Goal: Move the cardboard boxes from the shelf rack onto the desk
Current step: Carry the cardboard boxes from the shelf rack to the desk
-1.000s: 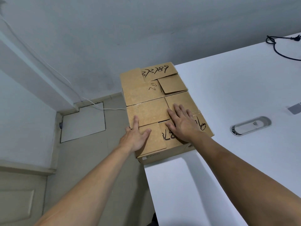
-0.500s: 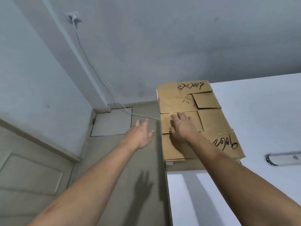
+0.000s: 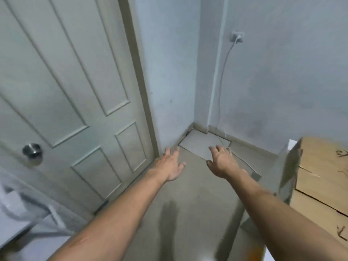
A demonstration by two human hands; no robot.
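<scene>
A brown cardboard box point(image 3: 320, 178) with black handwriting on its flaps sits at the right edge of the view, partly cut off; the desk under it is barely visible. My left hand point(image 3: 170, 165) and my right hand point(image 3: 221, 162) both hover over the floor with fingers spread, holding nothing. My right hand is well to the left of the box and not touching it. The shelf rack is out of view.
A closed panelled door point(image 3: 75, 102) with a round metal knob point(image 3: 32, 150) fills the left. A wall socket point(image 3: 237, 37) feeds a white cable down to the floor corner, beside a pale floor panel point(image 3: 201, 144). Something white and blurred point(image 3: 17, 208) sits at lower left.
Both hands have come off the box, which stays where it lay. The view has swung left, away from the desk toward the door, pushing the box to the right edge.
</scene>
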